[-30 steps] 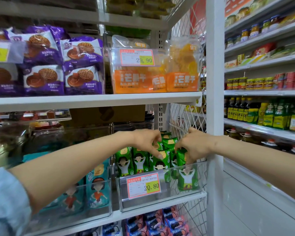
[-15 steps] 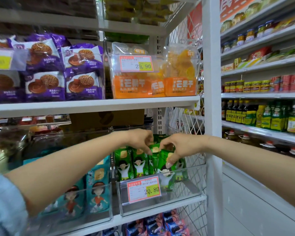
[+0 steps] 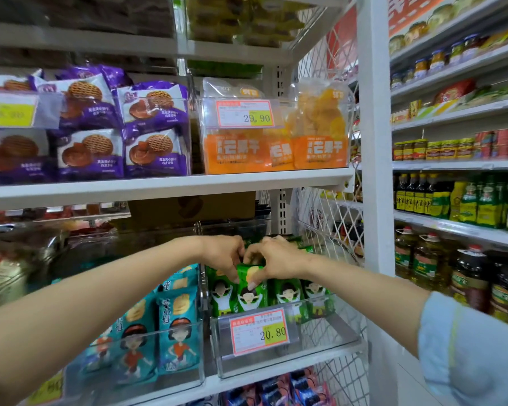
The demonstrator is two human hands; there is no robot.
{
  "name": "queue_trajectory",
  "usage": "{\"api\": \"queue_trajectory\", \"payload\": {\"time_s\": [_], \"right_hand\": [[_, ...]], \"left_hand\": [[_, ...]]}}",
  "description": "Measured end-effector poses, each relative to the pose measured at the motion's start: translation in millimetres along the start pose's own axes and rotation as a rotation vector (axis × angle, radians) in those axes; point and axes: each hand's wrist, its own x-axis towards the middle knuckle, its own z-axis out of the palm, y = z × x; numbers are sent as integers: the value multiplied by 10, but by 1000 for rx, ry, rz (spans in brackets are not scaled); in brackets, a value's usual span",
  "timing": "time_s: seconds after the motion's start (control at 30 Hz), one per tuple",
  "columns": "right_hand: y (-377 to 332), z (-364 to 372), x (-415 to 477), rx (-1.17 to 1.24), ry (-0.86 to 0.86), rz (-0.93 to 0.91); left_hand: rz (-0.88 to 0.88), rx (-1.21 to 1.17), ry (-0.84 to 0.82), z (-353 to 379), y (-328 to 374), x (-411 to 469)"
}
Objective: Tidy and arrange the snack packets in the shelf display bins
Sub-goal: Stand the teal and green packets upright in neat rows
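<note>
Fingers curled, pinching green packet top | left hand + right hand | clear bin

SHOP AISLE: A white steel upright divides the evenly lit shelving. Left of the upright, white shelf boards meet a diamond-mesh side panel. Right of it, more white shelves carry jars, tins and cooking-oil bottles. Pale floor shows at its foot.

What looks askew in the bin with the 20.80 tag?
The green packets stand unevenly, some leaning, well back from the front wall of the clear bin, leaving bare floor behind the price tag.
</note>
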Motion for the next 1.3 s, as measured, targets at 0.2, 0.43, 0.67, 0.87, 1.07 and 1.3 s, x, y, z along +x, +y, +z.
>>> {"api": "queue_trajectory", "payload": {"time_s": [0.2, 0.43, 0.67, 0.87, 1.07, 1.3], "right_hand": [[176, -109, -65, -126, 91, -32], [353, -220, -333, -416, -91, -17], [320, -19, -339, -425, -97, -2], [367, 35, -340, -369, -52, 18], [401, 52, -341, -348, -73, 11], [446, 65, -328, -309, -74, 12]], "left_hand": [[12, 104, 21, 47, 52, 89], [30, 212, -3, 112, 203, 156], [27, 223, -9, 147, 200, 228], [23, 135, -26, 125, 175, 242], [50, 290, 3, 157, 184, 237], [77, 379, 53, 176, 188, 258]]}}
